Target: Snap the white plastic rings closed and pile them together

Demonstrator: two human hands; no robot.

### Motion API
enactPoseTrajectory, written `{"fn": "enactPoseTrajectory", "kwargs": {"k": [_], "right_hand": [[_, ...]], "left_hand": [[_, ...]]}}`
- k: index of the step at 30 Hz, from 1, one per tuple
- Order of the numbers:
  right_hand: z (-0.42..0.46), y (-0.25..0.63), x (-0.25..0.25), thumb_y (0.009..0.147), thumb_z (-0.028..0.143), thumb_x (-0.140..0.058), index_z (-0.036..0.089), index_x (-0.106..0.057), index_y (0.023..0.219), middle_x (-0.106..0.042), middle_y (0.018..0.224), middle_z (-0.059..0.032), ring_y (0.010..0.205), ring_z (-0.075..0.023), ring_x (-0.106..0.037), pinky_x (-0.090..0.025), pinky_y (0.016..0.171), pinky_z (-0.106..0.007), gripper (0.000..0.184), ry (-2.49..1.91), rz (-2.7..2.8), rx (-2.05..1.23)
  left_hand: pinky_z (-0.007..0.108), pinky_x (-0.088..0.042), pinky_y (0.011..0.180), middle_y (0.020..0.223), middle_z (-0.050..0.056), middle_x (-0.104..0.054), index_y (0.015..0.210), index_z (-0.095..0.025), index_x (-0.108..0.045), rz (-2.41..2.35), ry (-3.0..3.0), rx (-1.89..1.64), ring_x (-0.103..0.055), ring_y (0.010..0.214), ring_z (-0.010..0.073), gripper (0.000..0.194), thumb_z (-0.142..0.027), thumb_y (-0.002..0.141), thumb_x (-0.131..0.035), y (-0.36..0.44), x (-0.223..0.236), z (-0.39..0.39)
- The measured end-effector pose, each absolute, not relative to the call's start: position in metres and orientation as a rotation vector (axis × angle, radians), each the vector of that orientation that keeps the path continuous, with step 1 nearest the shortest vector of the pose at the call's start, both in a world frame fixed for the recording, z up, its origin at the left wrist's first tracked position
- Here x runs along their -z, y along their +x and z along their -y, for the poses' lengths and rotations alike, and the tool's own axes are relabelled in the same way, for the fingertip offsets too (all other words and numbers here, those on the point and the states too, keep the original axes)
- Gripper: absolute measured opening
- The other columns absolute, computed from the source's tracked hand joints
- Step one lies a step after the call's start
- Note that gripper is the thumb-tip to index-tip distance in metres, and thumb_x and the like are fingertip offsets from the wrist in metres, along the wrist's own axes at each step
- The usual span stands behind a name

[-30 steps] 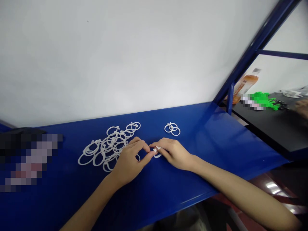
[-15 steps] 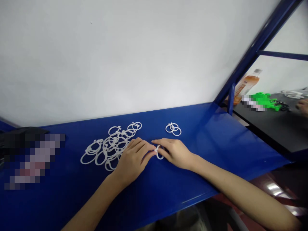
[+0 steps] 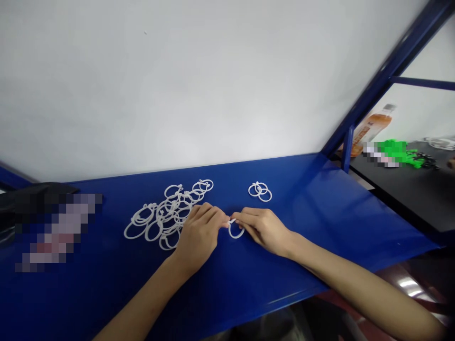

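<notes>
A white plastic ring [image 3: 236, 236] with a small tab hangs between my two hands, just above or on the blue tabletop. My left hand [image 3: 201, 229] pinches the ring's upper left part between thumb and fingers. From the other side, my right hand [image 3: 265, 229] is closed on its upper right part; the fingertips hide some of the tab. Left of my left hand lies a loose pile of similar white rings [image 3: 167, 215], overlapping each other. Beyond my right hand, a small group of white rings [image 3: 263, 192] lies apart from the pile.
The blue table [image 3: 302, 189] meets a white wall [image 3: 213, 85]. A black bag [image 3: 53, 188] and a blurred-out item [image 3: 60, 232] lie at the left. Past a blue metal post [image 3: 348, 147], a dark table holds an orange-labelled bottle [image 3: 373, 127] and green pieces [image 3: 396, 150].
My right fingers have closed in on the ring, and its loop now shows more fully below them. The whole view has shifted slightly. The pile and the small group lie as before.
</notes>
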State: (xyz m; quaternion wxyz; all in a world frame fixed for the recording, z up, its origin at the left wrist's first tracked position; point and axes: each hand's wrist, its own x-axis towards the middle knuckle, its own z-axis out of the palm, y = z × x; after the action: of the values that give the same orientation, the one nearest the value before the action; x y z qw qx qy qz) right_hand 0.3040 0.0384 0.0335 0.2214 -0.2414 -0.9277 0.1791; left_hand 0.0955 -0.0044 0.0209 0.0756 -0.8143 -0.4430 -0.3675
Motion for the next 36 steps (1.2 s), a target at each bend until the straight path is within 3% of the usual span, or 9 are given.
{"fn": "enactPoseTrajectory", "kwargs": {"k": [6, 9, 12, 14, 16, 20, 26, 36], "right_hand": [[-0.039, 0.305, -0.030, 0.107, 0.024, -0.031, 0.014, -0.066, 0.107, -0.063, 0.080, -0.0054, 0.071, -0.0154, -0.058, -0.045, 0.065, -0.026, 0.037, -0.635, 2.639, -0.406], [-0.040, 0.303, -0.028, 0.107, 0.026, -0.033, 0.015, -0.065, 0.114, -0.065, 0.083, -0.0054, 0.074, -0.0154, -0.061, -0.047, 0.066, -0.026, 0.035, -0.636, 2.609, -0.410], [-0.050, 0.304, -0.026, 0.106, 0.029, -0.038, 0.017, -0.064, 0.123, -0.069, 0.096, -0.0076, 0.084, -0.0165, -0.065, -0.051, 0.073, -0.027, 0.033, -0.709, 2.493, -0.348], [-0.064, 0.308, -0.025, 0.105, 0.031, -0.041, 0.018, -0.067, 0.122, -0.070, 0.103, -0.0085, 0.089, -0.0176, -0.066, -0.052, 0.077, -0.028, 0.033, -0.811, 2.393, -0.270], [-0.083, 0.317, -0.022, 0.104, 0.031, -0.043, 0.019, -0.069, 0.120, -0.069, 0.103, -0.0084, 0.089, -0.0179, -0.066, -0.052, 0.078, -0.029, 0.032, -0.957, 2.261, -0.210], [-0.121, 0.337, -0.014, 0.099, 0.031, -0.051, 0.016, -0.071, 0.117, -0.069, 0.090, -0.0067, 0.075, -0.0177, -0.063, -0.050, 0.073, -0.031, 0.030, -1.211, 1.984, -0.215], [-0.142, 0.342, -0.003, 0.092, 0.030, -0.059, 0.017, -0.070, 0.091, -0.072, 0.084, -0.0036, 0.075, -0.0168, -0.064, -0.049, 0.077, -0.031, 0.017, -1.353, 1.871, -0.451], [-0.141, 0.341, -0.005, 0.092, 0.029, -0.059, 0.018, -0.073, 0.086, -0.070, 0.091, -0.0060, 0.087, -0.0181, -0.061, -0.045, 0.090, -0.035, 0.018, -1.373, 1.947, -0.412]], "left_hand": [[0.035, -0.045, 0.078, 0.078, -0.001, -0.069, 0.077, -0.021, -0.057, 1.373, -2.475, 1.063, -0.060, 0.080, 0.0168, 0.028, -0.008, 0.097, -0.042, 0.096, -0.019, 0.005], [0.036, -0.047, 0.081, 0.080, 0.000, -0.069, 0.079, -0.021, -0.060, 1.423, -2.472, 1.044, -0.060, 0.080, 0.0175, 0.026, -0.016, 0.099, -0.044, 0.093, -0.021, 0.001], [0.042, -0.048, 0.088, 0.098, 0.006, -0.073, 0.100, -0.021, -0.066, 1.523, -2.385, 0.896, -0.061, 0.095, 0.0236, 0.017, -0.032, 0.097, -0.054, 0.083, -0.022, -0.008], [0.049, -0.046, 0.095, 0.119, 0.010, -0.070, 0.120, -0.019, -0.064, 1.622, -2.256, 0.757, -0.057, 0.112, 0.0312, 0.033, -0.041, 0.095, -0.056, 0.072, -0.019, -0.015], [0.056, -0.044, 0.099, 0.132, 0.015, -0.064, 0.125, -0.018, -0.063, 1.740, -2.134, 0.637, -0.051, 0.124, 0.0375, 0.040, -0.043, 0.097, -0.051, 0.060, -0.014, -0.021], [0.057, -0.046, 0.094, 0.129, 0.017, -0.065, 0.114, -0.016, -0.068, 1.859, -2.088, 0.504, -0.050, 0.124, 0.0412, 0.039, -0.043, 0.099, -0.044, 0.047, -0.005, -0.026], [0.049, -0.048, 0.086, 0.107, 0.010, -0.068, 0.090, -0.022, -0.064, 1.820, -2.133, 0.598, -0.056, 0.107, 0.0341, 0.016, -0.035, 0.092, -0.054, 0.049, -0.003, -0.026], [0.050, -0.045, 0.087, 0.107, 0.010, -0.068, 0.085, -0.024, -0.062, 1.810, -2.151, 0.701, -0.056, 0.105, 0.0330, 0.015, -0.036, 0.091, -0.054, 0.050, -0.006, -0.025]]}}
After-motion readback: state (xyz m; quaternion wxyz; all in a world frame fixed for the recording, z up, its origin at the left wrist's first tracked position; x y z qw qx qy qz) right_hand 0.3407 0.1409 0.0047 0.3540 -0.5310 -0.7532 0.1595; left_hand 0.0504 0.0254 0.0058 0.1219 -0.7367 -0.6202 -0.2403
